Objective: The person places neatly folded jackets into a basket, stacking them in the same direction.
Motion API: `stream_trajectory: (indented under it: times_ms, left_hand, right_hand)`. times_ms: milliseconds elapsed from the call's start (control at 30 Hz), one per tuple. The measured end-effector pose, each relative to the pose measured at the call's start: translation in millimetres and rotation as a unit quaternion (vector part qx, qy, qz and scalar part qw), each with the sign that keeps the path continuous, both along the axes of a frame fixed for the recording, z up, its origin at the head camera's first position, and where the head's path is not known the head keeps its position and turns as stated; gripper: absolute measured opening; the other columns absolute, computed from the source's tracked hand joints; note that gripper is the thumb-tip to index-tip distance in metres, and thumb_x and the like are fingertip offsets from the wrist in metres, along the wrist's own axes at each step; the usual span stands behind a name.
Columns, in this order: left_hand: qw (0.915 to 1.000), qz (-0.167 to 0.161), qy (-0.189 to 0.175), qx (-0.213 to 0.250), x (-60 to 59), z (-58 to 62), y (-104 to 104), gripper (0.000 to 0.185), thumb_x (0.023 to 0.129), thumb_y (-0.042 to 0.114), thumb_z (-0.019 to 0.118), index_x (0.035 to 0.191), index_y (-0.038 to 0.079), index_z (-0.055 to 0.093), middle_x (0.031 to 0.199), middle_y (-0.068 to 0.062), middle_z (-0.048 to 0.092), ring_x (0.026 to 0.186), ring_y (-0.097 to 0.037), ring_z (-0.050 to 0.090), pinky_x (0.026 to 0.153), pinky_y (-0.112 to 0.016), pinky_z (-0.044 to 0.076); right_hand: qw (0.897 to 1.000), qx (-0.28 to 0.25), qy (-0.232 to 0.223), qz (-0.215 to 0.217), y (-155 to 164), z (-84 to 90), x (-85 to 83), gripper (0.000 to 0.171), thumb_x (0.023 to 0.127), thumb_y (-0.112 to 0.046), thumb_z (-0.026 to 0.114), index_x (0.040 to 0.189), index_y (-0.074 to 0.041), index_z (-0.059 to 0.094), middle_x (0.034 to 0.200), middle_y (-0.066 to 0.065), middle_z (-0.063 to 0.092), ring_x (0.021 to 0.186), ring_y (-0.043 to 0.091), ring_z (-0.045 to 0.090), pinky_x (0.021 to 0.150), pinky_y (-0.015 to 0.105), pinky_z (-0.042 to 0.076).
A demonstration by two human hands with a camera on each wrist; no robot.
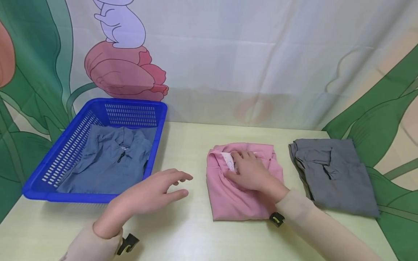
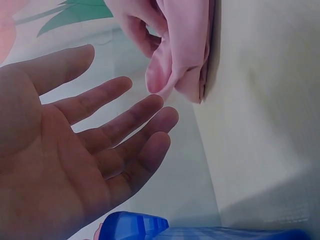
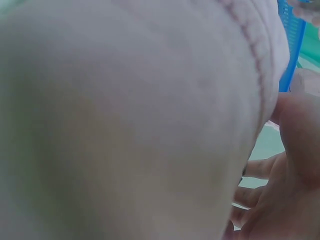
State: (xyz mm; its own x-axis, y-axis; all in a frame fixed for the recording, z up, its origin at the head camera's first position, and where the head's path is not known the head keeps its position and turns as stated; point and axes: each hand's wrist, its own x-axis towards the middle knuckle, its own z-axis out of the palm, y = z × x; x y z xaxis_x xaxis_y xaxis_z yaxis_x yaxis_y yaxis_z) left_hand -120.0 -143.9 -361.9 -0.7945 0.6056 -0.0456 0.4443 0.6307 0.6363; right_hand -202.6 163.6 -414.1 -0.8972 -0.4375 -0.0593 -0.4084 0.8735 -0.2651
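Observation:
A pink folded garment (image 1: pixel 228 203) lies on the table, a white printed patch (image 1: pixel 228 161) showing at its upper fold. My right hand (image 1: pixel 249 170) is on top of it, thumb and fingers bent into the cloth by that patch. In the right wrist view the bulging pale cloth (image 3: pixel 150 100) hides the fingertips of the right hand (image 3: pixel 295 165). My left hand (image 1: pixel 156 192) hovers between the basket and the pink garment, fingers loosely spread and holding nothing. The left wrist view shows its bare palm (image 2: pixel 55 165), apart from the pink cloth (image 2: pixel 185 45).
At the left stands a blue plastic basket (image 1: pixel 152 152) with a blue-grey collared, zip-necked top (image 1: pixel 111 163) lying in it. A grey folded garment (image 1: pixel 343 181) with a pocket lies at the table's right edge. A printed curtain (image 1: pixel 212 65) hangs behind the pale table (image 1: pixel 186 232).

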Motion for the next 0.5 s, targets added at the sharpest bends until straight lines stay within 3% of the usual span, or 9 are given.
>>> stream_trajectory:
  times_ms: [500]
  left_hand:
    - [0.9999,-0.014,0.002,0.002,-1.3,-3.9,3.8,0.038,0.106,0.032,0.058,0.138,0.011,0.061,0.132,-0.002,0.063,0.117,-0.028,0.062,0.098,-0.049,0.050]
  right_hand:
    - [1.000,-0.026,-0.005,0.013,-7.9,3.4,1.9,0.074,0.097,-0.045,0.066,0.153,-0.001,0.044,0.148,0.021,0.048,0.133,0.040,0.044,0.112,0.061,0.031]
